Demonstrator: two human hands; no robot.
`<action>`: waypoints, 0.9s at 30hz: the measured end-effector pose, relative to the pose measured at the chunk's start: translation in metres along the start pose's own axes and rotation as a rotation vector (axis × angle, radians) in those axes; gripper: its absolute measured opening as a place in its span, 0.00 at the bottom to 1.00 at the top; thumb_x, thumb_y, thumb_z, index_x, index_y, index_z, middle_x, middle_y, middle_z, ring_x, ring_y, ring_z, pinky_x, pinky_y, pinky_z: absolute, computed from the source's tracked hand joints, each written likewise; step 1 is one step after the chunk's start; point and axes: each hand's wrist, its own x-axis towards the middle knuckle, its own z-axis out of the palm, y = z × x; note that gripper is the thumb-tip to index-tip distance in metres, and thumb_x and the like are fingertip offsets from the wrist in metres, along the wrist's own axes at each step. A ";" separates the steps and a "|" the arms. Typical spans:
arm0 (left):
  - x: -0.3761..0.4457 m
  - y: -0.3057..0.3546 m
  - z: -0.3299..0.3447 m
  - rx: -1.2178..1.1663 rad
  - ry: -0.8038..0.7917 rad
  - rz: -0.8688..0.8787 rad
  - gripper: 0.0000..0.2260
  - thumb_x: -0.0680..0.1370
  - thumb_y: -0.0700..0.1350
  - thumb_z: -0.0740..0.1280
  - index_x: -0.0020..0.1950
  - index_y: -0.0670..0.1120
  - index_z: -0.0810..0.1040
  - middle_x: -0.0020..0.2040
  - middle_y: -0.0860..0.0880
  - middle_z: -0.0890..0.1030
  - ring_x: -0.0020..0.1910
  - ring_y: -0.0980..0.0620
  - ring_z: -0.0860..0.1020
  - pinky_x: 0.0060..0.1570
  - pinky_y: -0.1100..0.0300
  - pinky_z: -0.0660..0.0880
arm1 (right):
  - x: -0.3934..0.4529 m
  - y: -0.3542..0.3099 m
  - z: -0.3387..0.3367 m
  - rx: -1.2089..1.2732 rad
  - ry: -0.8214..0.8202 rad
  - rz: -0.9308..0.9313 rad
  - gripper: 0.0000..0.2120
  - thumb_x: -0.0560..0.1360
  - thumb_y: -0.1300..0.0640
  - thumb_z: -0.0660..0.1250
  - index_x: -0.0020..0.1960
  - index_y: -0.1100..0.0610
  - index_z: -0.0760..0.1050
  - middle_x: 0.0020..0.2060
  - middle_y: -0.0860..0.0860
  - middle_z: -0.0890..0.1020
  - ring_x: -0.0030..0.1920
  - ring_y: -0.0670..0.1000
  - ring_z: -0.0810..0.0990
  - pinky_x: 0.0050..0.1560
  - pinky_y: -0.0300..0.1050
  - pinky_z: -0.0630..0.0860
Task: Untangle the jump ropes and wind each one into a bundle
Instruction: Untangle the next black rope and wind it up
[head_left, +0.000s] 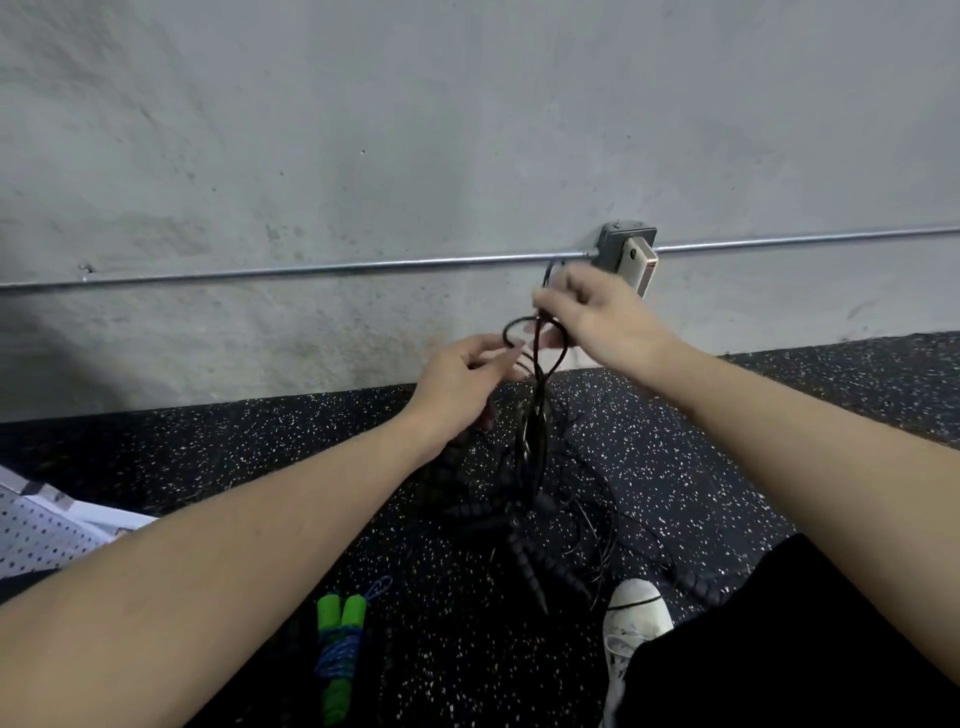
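Holding the black ropes (535, 415) up by their loops, the right hand (597, 312) pinches the top while the left hand (462, 379) pinches one strand beside it. Most rope hangs tangled down to the floor (208, 457). Better to pull one loop out slowly, I think, not tightening the knot.

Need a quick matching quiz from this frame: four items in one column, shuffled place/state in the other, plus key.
Items:
1. black rope
2. green-handled rope
3. white shoe
4. metal conduit

Place/state:
A. runs along the wall
B. wound into a bundle on the floor
C. hanging from the right hand, tangled
D. on the floor at lower right, beside the black trouser leg

Pairs: 1-C, 2-B, 3-D, 4-A
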 end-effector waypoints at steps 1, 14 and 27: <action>0.001 0.003 -0.001 -0.015 0.018 -0.001 0.07 0.82 0.51 0.69 0.58 0.56 0.83 0.46 0.55 0.87 0.31 0.47 0.74 0.28 0.61 0.73 | 0.000 -0.004 0.000 0.067 -0.007 0.002 0.10 0.83 0.57 0.62 0.43 0.55 0.69 0.37 0.57 0.81 0.33 0.54 0.84 0.41 0.58 0.81; 0.000 0.004 0.008 -0.133 -0.039 -0.064 0.03 0.78 0.45 0.74 0.49 0.53 0.86 0.37 0.56 0.85 0.26 0.56 0.76 0.26 0.64 0.73 | 0.005 -0.011 -0.004 0.298 0.121 -0.006 0.06 0.85 0.58 0.57 0.49 0.55 0.66 0.28 0.51 0.78 0.22 0.50 0.71 0.27 0.44 0.76; -0.002 0.000 0.016 0.025 -0.147 0.042 0.16 0.79 0.49 0.73 0.67 0.57 0.80 0.55 0.58 0.85 0.26 0.52 0.77 0.30 0.59 0.78 | 0.013 -0.014 -0.029 0.789 0.077 0.119 0.11 0.84 0.57 0.50 0.44 0.52 0.64 0.24 0.46 0.65 0.24 0.45 0.61 0.25 0.38 0.62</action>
